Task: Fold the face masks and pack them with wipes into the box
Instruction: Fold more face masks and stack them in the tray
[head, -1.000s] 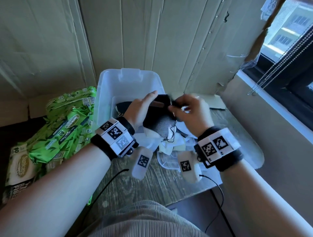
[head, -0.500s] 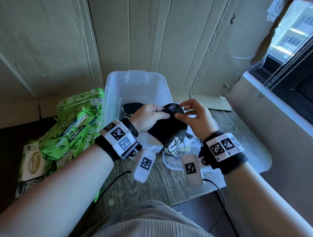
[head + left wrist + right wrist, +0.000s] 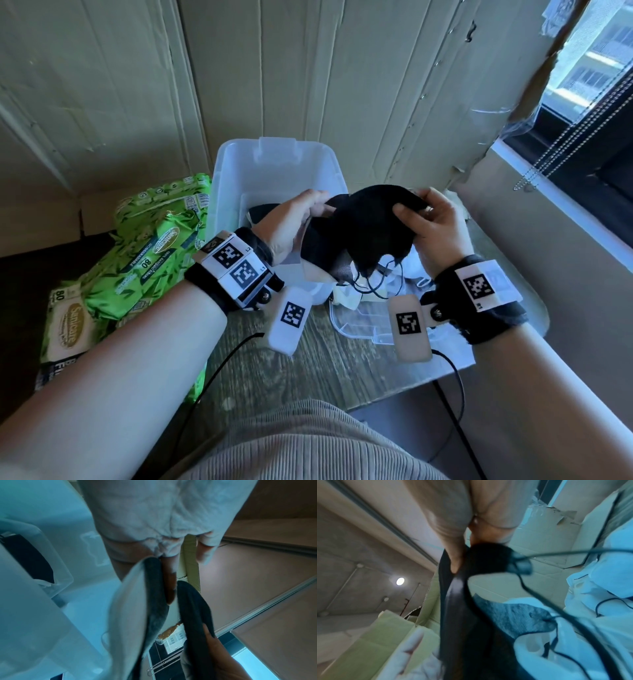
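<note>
I hold a black face mask point(image 3: 370, 226) between both hands, above the near edge of the clear plastic box point(image 3: 274, 171). It is soft, matte fabric, curved like a shell, its long axis running left to right, black ear loops point(image 3: 373, 281) dangling below. My left hand point(image 3: 291, 226) pinches its left end; my right hand point(image 3: 435, 229) has thumb and fingers point(image 3: 406, 212) closed on its right upper edge. Another dark mask point(image 3: 32, 558) lies flat inside the box. Pale masks point(image 3: 346, 294) sit heaped on the wood-grain table point(image 3: 325, 370). Glossy green wipes packs point(image 3: 154, 246) lie stacked left of the box.
</note>
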`<action>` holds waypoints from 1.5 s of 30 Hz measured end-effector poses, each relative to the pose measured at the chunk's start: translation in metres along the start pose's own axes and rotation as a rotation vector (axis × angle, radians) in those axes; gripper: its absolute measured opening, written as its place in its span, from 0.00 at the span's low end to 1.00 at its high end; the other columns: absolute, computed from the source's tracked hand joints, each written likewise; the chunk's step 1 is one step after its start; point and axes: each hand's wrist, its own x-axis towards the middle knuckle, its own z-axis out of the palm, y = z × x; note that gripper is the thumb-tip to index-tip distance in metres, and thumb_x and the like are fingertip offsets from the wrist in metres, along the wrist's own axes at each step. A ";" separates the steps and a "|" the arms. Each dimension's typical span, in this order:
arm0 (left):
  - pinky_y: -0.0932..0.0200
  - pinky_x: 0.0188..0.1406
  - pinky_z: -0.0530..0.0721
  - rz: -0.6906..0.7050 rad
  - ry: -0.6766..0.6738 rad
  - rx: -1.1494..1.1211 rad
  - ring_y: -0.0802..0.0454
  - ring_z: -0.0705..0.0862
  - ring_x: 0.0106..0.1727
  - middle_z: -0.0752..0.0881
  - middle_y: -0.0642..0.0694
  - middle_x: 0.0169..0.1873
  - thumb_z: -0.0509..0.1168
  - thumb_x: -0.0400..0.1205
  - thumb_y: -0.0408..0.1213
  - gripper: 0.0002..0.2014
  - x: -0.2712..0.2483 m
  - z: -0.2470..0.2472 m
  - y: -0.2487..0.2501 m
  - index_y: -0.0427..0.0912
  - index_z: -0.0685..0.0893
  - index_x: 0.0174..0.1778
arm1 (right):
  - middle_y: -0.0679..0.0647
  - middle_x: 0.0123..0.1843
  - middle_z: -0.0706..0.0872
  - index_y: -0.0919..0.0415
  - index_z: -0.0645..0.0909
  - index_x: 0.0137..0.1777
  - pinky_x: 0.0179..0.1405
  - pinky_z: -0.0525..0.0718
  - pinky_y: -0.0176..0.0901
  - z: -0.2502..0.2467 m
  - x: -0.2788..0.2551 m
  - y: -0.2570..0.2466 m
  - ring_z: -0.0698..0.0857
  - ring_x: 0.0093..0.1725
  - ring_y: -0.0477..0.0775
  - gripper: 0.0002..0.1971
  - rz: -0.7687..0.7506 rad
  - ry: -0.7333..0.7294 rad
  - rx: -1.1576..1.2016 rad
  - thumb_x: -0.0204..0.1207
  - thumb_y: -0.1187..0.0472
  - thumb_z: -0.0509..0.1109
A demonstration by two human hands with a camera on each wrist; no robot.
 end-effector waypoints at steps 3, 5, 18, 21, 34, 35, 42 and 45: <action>0.65 0.32 0.81 -0.020 -0.061 -0.023 0.56 0.85 0.30 0.88 0.48 0.29 0.54 0.84 0.48 0.19 -0.004 0.002 0.003 0.42 0.86 0.40 | 0.46 0.34 0.90 0.55 0.79 0.50 0.37 0.86 0.38 0.008 -0.004 -0.004 0.87 0.35 0.43 0.17 0.028 -0.160 -0.090 0.71 0.78 0.68; 0.63 0.35 0.82 0.025 -0.096 -0.024 0.55 0.87 0.31 0.89 0.48 0.30 0.63 0.81 0.44 0.13 -0.004 0.003 0.002 0.43 0.88 0.37 | 0.49 0.36 0.90 0.57 0.76 0.58 0.38 0.88 0.41 0.014 -0.005 -0.003 0.88 0.35 0.45 0.21 0.068 -0.190 -0.131 0.70 0.78 0.69; 0.54 0.42 0.78 0.313 0.017 0.251 0.48 0.78 0.38 0.81 0.39 0.34 0.71 0.67 0.16 0.27 0.000 0.001 -0.007 0.54 0.79 0.49 | 0.43 0.26 0.78 0.46 0.81 0.31 0.25 0.72 0.29 0.022 0.002 -0.001 0.74 0.21 0.37 0.13 0.015 -0.043 -0.413 0.66 0.66 0.78; 0.57 0.31 0.72 0.332 0.060 0.228 0.47 0.72 0.31 0.74 0.41 0.26 0.70 0.68 0.16 0.35 0.003 0.000 -0.008 0.60 0.73 0.59 | 0.42 0.26 0.81 0.45 0.83 0.24 0.31 0.75 0.30 0.025 -0.003 -0.004 0.77 0.25 0.38 0.17 -0.075 0.023 -0.346 0.62 0.69 0.80; 0.57 0.52 0.83 0.246 0.086 0.340 0.53 0.85 0.42 0.88 0.46 0.37 0.73 0.73 0.26 0.08 0.002 0.001 -0.005 0.44 0.86 0.41 | 0.55 0.47 0.87 0.66 0.79 0.56 0.50 0.83 0.37 0.027 -0.014 0.004 0.86 0.47 0.47 0.11 0.041 -0.201 -0.218 0.77 0.75 0.63; 0.54 0.54 0.82 0.233 0.076 0.337 0.51 0.85 0.43 0.88 0.44 0.39 0.72 0.74 0.27 0.07 0.003 0.001 -0.004 0.42 0.86 0.43 | 0.53 0.45 0.88 0.63 0.79 0.55 0.48 0.84 0.37 0.025 -0.014 0.003 0.86 0.45 0.46 0.12 0.063 -0.223 -0.196 0.76 0.76 0.64; 0.63 0.38 0.76 0.195 -0.024 0.413 0.50 0.81 0.41 0.83 0.44 0.40 0.61 0.78 0.23 0.12 0.002 0.010 -0.004 0.37 0.81 0.55 | 0.78 0.54 0.82 0.57 0.68 0.67 0.47 0.86 0.51 0.028 -0.013 -0.001 0.86 0.43 0.62 0.24 0.158 -0.252 -0.278 0.74 0.74 0.67; 0.59 0.51 0.80 0.192 -0.025 0.451 0.49 0.83 0.50 0.84 0.48 0.47 0.61 0.74 0.32 0.19 0.001 0.012 -0.007 0.44 0.76 0.62 | 0.78 0.53 0.83 0.63 0.70 0.68 0.45 0.86 0.51 0.028 -0.014 0.003 0.87 0.42 0.62 0.23 0.146 -0.219 -0.298 0.74 0.73 0.68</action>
